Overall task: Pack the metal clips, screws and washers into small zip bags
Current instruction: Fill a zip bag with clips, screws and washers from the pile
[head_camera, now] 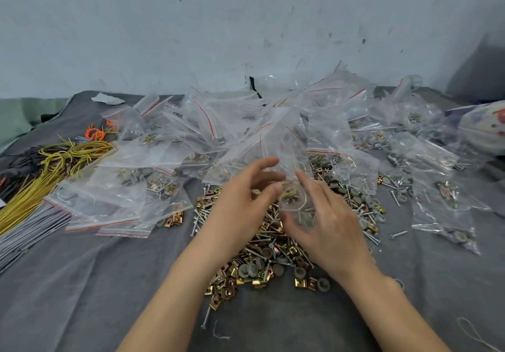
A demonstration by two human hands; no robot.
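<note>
Curled round the lower end of a small clear plastic zip bag [291,157]: right hand [328,223], thumb under, fingers behind, holding it upright just above the pile. Against the bag's left side, left hand [246,198], fingers loosely bent and apart; blurred, so cannot tell whether pinching the film or only touching. Inside the bag's bottom, something yellowish and pale, too smeared to name.

Directly beneath both hands, a loose heap of brass-coloured square clips, silver screws and grey round washers [262,264], spread on the grey cloth [82,283] and plainly large. Behind and to both sides, a wide drift of filled clear bags with red seal lines [175,143], many showing hardware within. Far left, a bundle of yellow wire [54,168], apart from the work.

Judged well under way, not near done: many bags packed, much hardware unpacked, and the held bag apparently mid-fill or awaiting sealing.
</note>
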